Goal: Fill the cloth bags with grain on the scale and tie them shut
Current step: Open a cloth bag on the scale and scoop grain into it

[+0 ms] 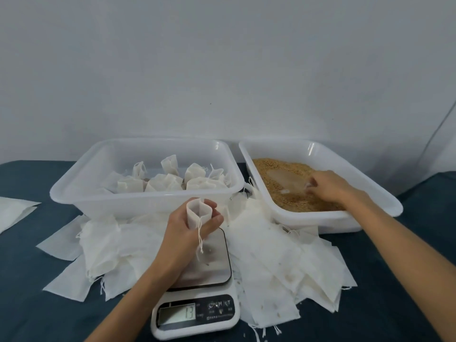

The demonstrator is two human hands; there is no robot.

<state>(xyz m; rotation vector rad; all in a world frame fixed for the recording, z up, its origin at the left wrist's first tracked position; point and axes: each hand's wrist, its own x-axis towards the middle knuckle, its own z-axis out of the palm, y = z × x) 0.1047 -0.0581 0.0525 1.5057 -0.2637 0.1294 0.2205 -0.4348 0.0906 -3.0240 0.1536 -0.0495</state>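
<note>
Fingers [209,218] curl round open bag [197,213]; right hand [328,185] in grain [283,193].

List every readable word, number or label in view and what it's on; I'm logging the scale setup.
"13" on the display of the scale.
Button labels and small print on the scale's control panel: too blurred to read.
No text can be seen on the cloth bag that the left hand holds, nor on the tubs.

Small packing workspace, plain wall [222,58], cloth-covered table [37,304], tubs, kitchen scale [197,309]
</note>
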